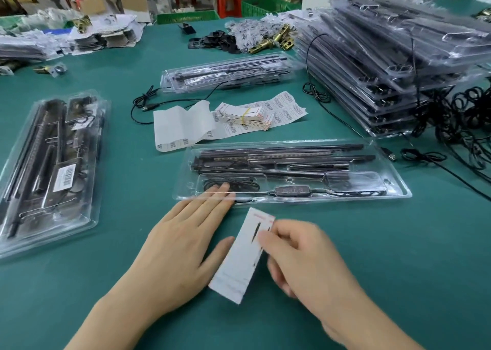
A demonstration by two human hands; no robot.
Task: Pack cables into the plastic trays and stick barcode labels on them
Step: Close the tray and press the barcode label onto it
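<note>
A clear plastic tray (398, 190) lies across the green table in front of me, holding black bars, a coiled cable (239, 183) and an inline controller (289, 190). My left hand (180, 243) lies flat, its straight fingertips on the tray's near left rim over the cable pocket. A white paper card (239, 262) with a red-printed top rests on the table between my hands. My right hand (300, 256), blurred, pinches the card's right edge with curled fingers. Barcode label sheets (281, 110) and peeled white backing paper (180, 123) lie behind the tray.
A packed tray with a barcode label (66, 179) lies at the left. Another tray (228, 73) sits further back with a loose black cable (148, 105). A tall stack of trays (385, 65) stands at right beside tangled cables (457, 126). A banded bundle of cards (247, 118) rests on the labels.
</note>
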